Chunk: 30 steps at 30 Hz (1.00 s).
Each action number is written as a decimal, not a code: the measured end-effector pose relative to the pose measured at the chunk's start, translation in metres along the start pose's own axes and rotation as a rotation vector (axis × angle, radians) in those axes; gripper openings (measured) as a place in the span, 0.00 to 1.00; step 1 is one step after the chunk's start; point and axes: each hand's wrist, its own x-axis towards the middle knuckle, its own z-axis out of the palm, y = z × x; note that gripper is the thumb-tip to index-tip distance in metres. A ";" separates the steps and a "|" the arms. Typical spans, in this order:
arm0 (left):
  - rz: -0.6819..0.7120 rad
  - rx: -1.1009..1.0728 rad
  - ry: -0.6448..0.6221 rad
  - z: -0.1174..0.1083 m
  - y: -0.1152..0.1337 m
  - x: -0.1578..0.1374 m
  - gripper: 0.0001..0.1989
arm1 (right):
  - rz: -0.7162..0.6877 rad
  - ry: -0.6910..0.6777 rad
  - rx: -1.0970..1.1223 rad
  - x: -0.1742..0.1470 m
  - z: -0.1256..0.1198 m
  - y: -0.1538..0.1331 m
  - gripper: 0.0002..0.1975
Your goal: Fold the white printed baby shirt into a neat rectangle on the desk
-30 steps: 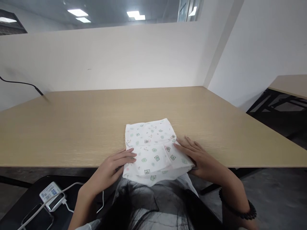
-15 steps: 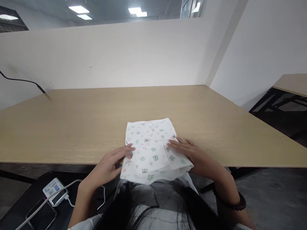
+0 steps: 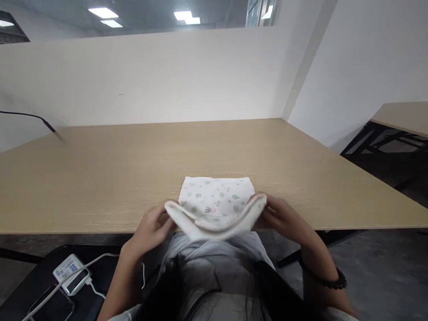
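Observation:
A white cloth [image 3: 217, 192] printed with small green and pink animal figures lies at the table's front edge. Its far part rests flat on the wood, while its near, folded part is raised and sags in the middle. My left hand [image 3: 154, 226] grips the left end of the raised fold, thumb below and fingers partly hidden behind the cloth. On the other side, my right hand [image 3: 279, 216] pinches the fold's right end, with most fingertips hidden. The raised layers are slightly blurred.
The wooden table [image 3: 117, 169] reaches back to a white partition [image 3: 160, 80]. At the left, a black cable [image 3: 47, 125] sticks up over the table. Below, a white power bank [image 3: 72, 274] with a cord lies on a black chair [image 3: 100, 254]. Another table [image 3: 401, 117] stands far right.
Both hands, which lay on the folded cloth, now hold its near edge by the ends. That near part has come up off the table and bends in the middle.

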 end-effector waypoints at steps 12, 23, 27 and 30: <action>-0.258 -0.126 0.064 0.018 -0.008 0.030 0.28 | 0.270 0.318 -0.022 0.014 0.022 0.015 0.12; -0.176 0.250 0.096 0.024 0.003 0.041 0.16 | 0.241 0.322 -0.092 0.010 0.026 0.020 0.09; -0.103 0.175 0.045 0.022 0.000 0.041 0.18 | 0.169 0.363 -0.138 0.010 0.025 0.022 0.10; -0.050 0.098 0.056 0.022 -0.004 0.038 0.19 | 0.114 0.371 -0.148 0.010 0.024 0.023 0.12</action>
